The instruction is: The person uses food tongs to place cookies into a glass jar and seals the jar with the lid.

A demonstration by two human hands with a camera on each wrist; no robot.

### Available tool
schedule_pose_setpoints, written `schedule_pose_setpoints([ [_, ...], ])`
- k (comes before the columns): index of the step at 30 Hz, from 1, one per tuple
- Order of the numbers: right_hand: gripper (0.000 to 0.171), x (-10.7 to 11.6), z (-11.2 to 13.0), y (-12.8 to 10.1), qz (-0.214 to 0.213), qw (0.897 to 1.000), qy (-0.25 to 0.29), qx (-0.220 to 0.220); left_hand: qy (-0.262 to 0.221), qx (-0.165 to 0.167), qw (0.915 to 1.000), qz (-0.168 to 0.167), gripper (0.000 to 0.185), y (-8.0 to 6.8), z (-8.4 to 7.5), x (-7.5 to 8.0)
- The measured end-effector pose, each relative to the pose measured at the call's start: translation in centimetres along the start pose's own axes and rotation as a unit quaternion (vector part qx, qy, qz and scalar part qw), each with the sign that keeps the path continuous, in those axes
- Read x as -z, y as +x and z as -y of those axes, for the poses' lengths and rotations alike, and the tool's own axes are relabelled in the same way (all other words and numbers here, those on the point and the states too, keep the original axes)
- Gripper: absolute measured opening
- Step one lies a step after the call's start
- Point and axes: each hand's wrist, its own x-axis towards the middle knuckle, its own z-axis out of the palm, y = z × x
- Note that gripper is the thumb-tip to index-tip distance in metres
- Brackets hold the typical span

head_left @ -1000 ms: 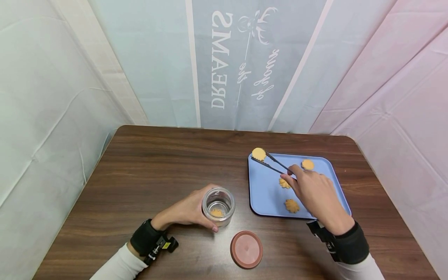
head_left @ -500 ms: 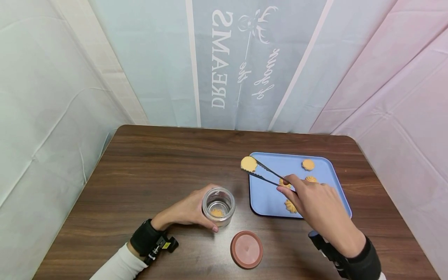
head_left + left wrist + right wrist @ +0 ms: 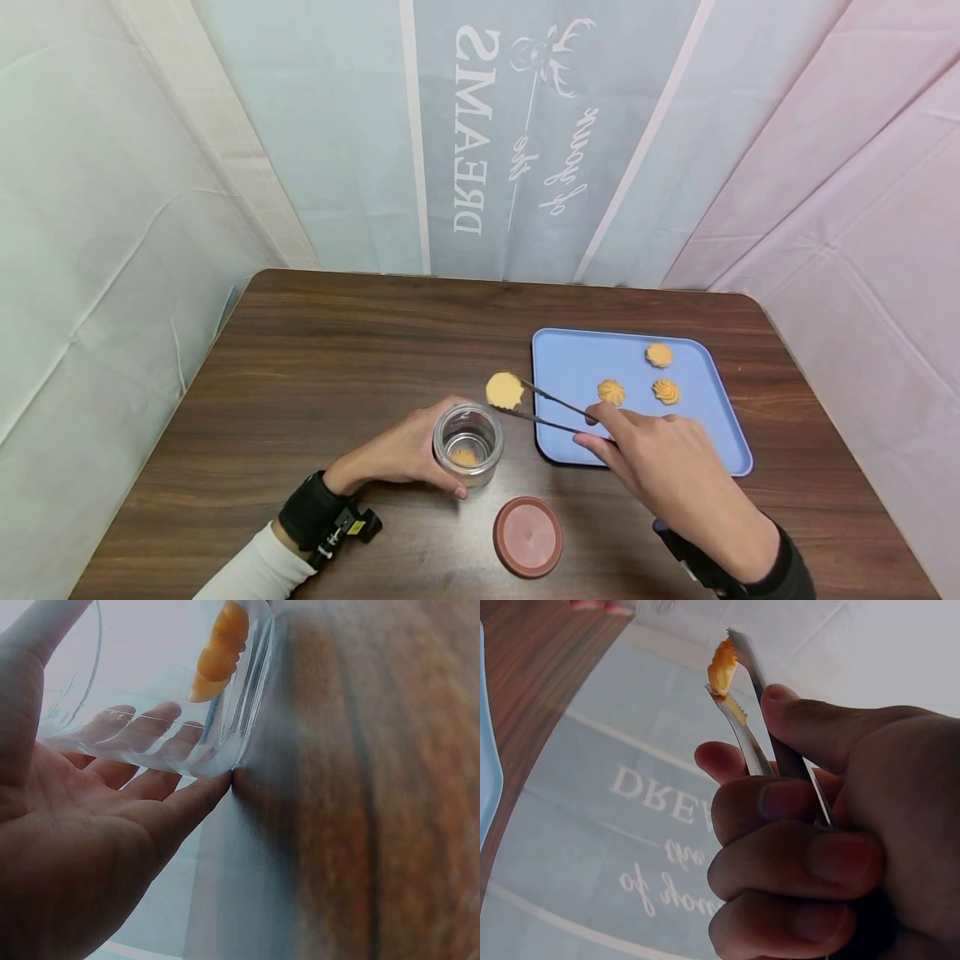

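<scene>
My left hand (image 3: 420,446) grips a clear glass jar (image 3: 486,477) that stands upright and uncovered on the table. One cookie (image 3: 220,652) lies at the jar's bottom, seen through the glass in the left wrist view. In my right hand (image 3: 667,467) is a pair of metal tongs (image 3: 551,423), pinched between thumb and fingers. The tongs' serrated tips clasp the edges of another round cookie (image 3: 505,391), held just beyond the jar's far right rim in the head view.
A blue tray (image 3: 566,358) on the right carries 3 cookies, one of them a swirled cookie (image 3: 666,392). A reddish-brown round lid (image 3: 528,537) lies on the wooden table (image 3: 360,342) in front of the jar. Fabric curtains (image 3: 345,133) border the table.
My right hand has brought the tongs and cookie left and nearer, from above the tray's far left corner to beside the jar. The left hand and jar have stayed put.
</scene>
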Motion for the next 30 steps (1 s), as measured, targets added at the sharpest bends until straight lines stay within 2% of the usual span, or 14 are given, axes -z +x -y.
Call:
schedule_pose_setpoints([
  [8, 0.057, -0.5, 1.2, -0.2, 0.007, 1.000, 0.012, 0.024, 0.014, 0.010, 0.9998, -0.011, 0.101, -0.1, -0.1, -0.1],
  [15, 0.056, -0.9, 1.8, -0.3, 0.010, 1.000, -0.005, 0.028, 0.019, -0.006, 0.9998, -0.009, 0.098, -0.1, -0.3, 0.0],
  [21, 0.056, -1.2, 2.2, -0.3, 0.028, 0.999, 0.018, 0.038, 0.024, -0.006, 0.9996, -0.011, 0.097, -0.1, -0.1, -0.1],
  [27, 0.046, -0.5, 1.9, -0.4, 0.066, 0.997, 0.031, 0.007, 0.008, -0.003, 1.0000, -0.003, 0.096, 0.0, -0.1, 0.0],
  [30, 0.042, 0.2, 1.1, -0.5, 0.071, 0.997, 0.030, -0.011, 0.003, -0.003, 1.0000, 0.000, 0.095, 0.0, -0.1, 0.0],
])
